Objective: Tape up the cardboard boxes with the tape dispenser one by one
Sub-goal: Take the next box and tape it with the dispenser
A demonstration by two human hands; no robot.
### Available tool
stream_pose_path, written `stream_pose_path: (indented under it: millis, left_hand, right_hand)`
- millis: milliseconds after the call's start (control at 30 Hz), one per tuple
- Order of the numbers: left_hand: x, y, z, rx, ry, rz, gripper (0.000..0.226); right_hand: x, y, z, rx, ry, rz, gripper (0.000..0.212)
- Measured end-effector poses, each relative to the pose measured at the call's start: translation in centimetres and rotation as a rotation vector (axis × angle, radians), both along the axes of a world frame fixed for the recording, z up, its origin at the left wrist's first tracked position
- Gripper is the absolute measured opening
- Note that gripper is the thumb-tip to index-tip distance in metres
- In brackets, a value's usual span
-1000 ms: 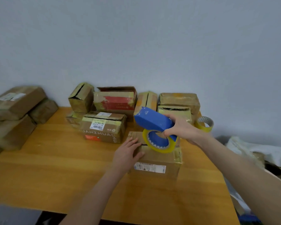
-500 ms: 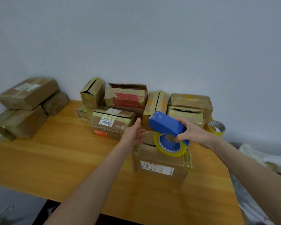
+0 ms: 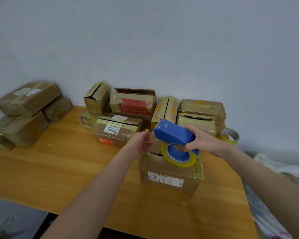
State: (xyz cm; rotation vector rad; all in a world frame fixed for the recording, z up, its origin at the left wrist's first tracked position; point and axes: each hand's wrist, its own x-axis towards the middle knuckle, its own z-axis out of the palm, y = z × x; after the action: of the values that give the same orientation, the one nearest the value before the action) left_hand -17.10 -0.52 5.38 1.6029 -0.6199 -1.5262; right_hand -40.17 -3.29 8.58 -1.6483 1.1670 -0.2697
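Note:
A cardboard box (image 3: 169, 176) with a white label on its near side sits on the wooden table (image 3: 59, 169) in front of me. My right hand (image 3: 202, 141) grips the blue tape dispenser (image 3: 174, 135), whose yellowish tape roll (image 3: 179, 156) hangs just above the box's top. My left hand (image 3: 141, 141) is raised at the dispenser's front end, fingers relaxed and reaching toward its nose. Whether its fingertips pinch the tape end I cannot make out.
Several worn cardboard boxes (image 3: 133, 104) are piled along the wall behind, one with "JUANZHUAN" print (image 3: 116, 131) nearest. Another stack of boxes (image 3: 28, 99) stands at the far left. A spare tape roll (image 3: 230, 136) lies at the back right. Crumpled bags (image 3: 280, 169) lie beyond the table's right edge.
My left hand left the box top and rose to the dispenser's front. The dispenser lifted a little above the box. The view shifted, so everything sits further right.

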Motion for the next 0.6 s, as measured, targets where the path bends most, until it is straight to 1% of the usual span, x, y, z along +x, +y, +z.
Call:
stream_pose_path:
  millis: [33,100,233,333,500,600]
  left_hand:
    - [0.1,-0.1,0.0,0.011,-0.003,-0.005,0.03]
    - [0.4,-0.2,0.1,0.001,-0.088,-0.026,0.032]
    - [0.8,-0.2,0.1,-0.089,-0.227,-0.039,0.014]
    - [1.1,-0.1,-0.1,-0.123,-0.328,-0.043,0.013]
    - [2.0,-0.1,-0.7,-0.141,-0.412,-0.038,0.01]
    - [3.3,0.3,-1.5,-0.14,-0.421,0.016,0.013]
  right_hand:
    - [0.0,0.0,0.0,-0.004,-0.002,0.006,0.062]
    - [0.2,0.0,0.2,-0.018,0.003,0.015,0.065]
    - [0.8,0.1,0.7,-0.07,0.026,0.042,0.07]
    - [1.5,-0.1,1.2,-0.151,0.049,0.07,0.064]
    - [2.3,-0.7,2.0,-0.301,0.187,0.165,0.07]
    - [2.2,-0.7,2.6,-0.324,0.223,0.205,0.065]
